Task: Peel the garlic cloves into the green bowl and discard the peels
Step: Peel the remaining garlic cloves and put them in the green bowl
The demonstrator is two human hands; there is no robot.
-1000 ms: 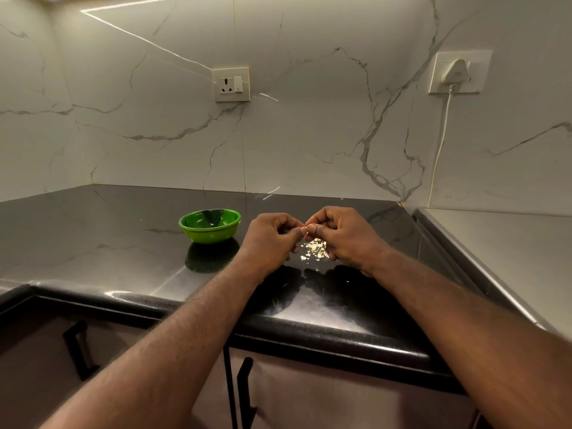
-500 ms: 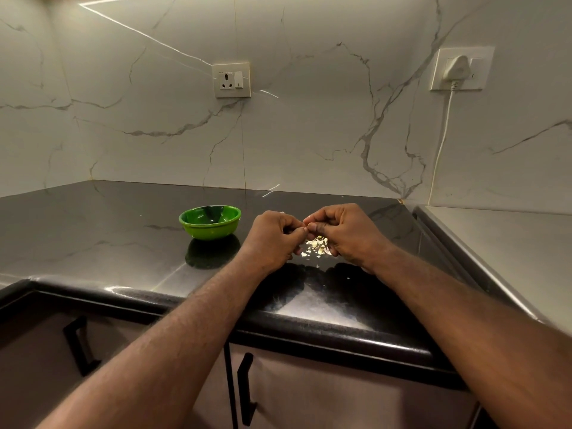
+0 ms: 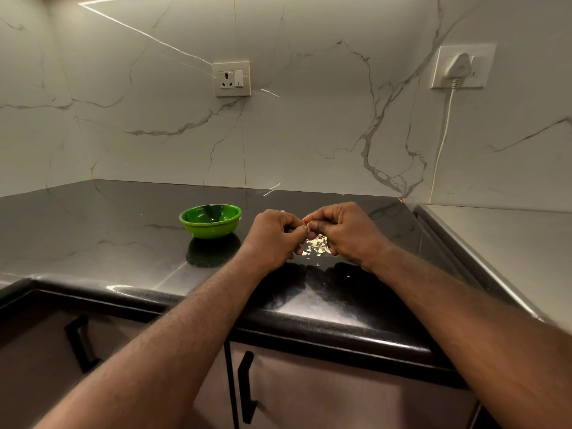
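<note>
Marble wall (image 3: pixel 309 134) with grey veins is taking up the whole back of the shot, and a glossy black countertop (image 3: pixel 93 236) is running along under it, wrapping around the corner. Cabinet doors (image 3: pixel 340 391) with black handles are sitting below the counter edge, and a steel-looking surface (image 3: pixel 510 249) is butting up against the counter on the right.

Both forearms are reaching in over the counter. The left hand (image 3: pixel 272 239) and right hand (image 3: pixel 346 233) are meeting knuckle to knuckle just above the surface, fingers all curled in tight, tips pinching together on the same little thing.

The green bowl (image 3: pixel 213 232) is sitting on the counter just left of the left hand, not touching it. Can't really tell what's lying inside from this angle.

A wall socket (image 3: pixel 231 78) is sitting above the bowl, and a white plug (image 3: pixel 458 66) with its cord (image 3: pixel 442 140) is hanging down on the right.

A small heap of peels (image 3: pixel 317 246) is lying on the counter right under the hands. The garlic clove (image 3: pixel 306 228) is only peeking out as a pale speck between the fingertips.
</note>
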